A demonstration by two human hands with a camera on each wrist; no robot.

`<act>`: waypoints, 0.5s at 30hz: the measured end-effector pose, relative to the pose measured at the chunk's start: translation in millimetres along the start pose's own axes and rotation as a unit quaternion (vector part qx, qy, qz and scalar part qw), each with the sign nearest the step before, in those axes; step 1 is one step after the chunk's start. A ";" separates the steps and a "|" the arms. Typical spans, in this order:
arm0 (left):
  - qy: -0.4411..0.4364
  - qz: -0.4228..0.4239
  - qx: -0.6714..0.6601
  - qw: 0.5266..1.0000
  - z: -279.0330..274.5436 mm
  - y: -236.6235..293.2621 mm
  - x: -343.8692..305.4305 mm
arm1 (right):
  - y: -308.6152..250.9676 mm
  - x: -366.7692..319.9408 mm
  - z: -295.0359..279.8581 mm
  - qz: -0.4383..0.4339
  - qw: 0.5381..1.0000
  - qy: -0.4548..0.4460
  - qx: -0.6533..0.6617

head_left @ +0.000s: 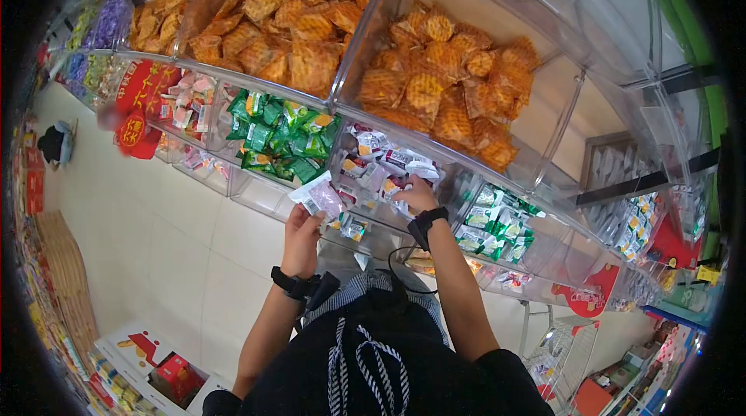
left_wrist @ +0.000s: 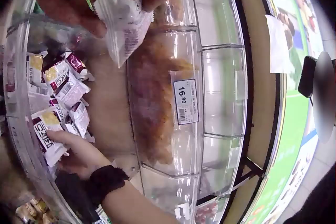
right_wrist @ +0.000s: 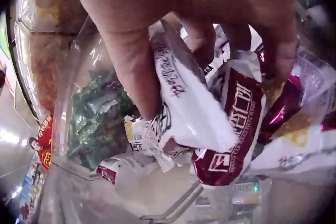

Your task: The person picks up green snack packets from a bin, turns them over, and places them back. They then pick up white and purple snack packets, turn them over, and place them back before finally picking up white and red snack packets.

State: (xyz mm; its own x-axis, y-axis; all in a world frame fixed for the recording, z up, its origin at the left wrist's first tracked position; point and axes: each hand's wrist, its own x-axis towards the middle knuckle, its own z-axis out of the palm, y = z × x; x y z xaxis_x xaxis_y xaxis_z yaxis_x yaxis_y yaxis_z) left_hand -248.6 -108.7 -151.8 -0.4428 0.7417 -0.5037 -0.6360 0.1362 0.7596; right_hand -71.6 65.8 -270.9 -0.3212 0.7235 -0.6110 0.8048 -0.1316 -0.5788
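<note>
My left hand (head_left: 302, 241) pinches a white and maroon packet (head_left: 320, 197) over the edge of the bins; the left wrist view shows that packet (left_wrist: 126, 22) between thumb and fingers. My right hand (head_left: 420, 200) is in the bin of white and maroon packets (head_left: 373, 175). In the right wrist view, the fingers of this hand (right_wrist: 194, 29) curl round a white and maroon packet (right_wrist: 194, 108), with a maroon-labelled packet (right_wrist: 236, 124) touching it. The left wrist view shows the right hand (left_wrist: 79, 153) at a packet with a yellow picture (left_wrist: 48, 132).
Green packets (head_left: 280, 136) fill the bin to the left, green and white ones (head_left: 497, 226) the bin to the right. Large bins above hold orange-brown bagged snacks (head_left: 435, 90). Clear dividers (head_left: 361, 27) stand between bins. A shopping cart (head_left: 556, 350) is at the lower right.
</note>
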 end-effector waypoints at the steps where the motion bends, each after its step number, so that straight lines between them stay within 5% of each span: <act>1: 0.000 0.003 0.000 1.000 -0.6 -1.6 0.1 | -1.4 -1.9 0.2 -0.003 1.000 0.001 0.000; 8: -0.037 -0.005 -0.013 0.999 13.0 4.3 -0.2 | 19.8 2.8 10.9 -0.009 0.995 0.049 0.083; 13: -0.059 0.232 0.118 0.964 30.0 13.2 -0.6 | 18.1 -33.3 -12.4 -0.021 0.951 0.037 0.306; 15: -0.069 0.247 0.139 0.957 31.6 16.7 -2.9 | -17.8 -81.0 -33.1 -0.028 0.776 0.000 0.630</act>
State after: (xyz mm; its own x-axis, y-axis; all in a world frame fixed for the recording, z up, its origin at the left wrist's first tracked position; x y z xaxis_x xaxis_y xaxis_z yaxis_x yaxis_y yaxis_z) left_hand -238.0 -87.8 -124.6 -0.5458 0.8378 -0.0115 -0.1696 -0.0970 0.9807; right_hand -43.4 32.0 -193.3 -0.3385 0.7518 -0.5658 -0.3370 -0.6583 -0.6731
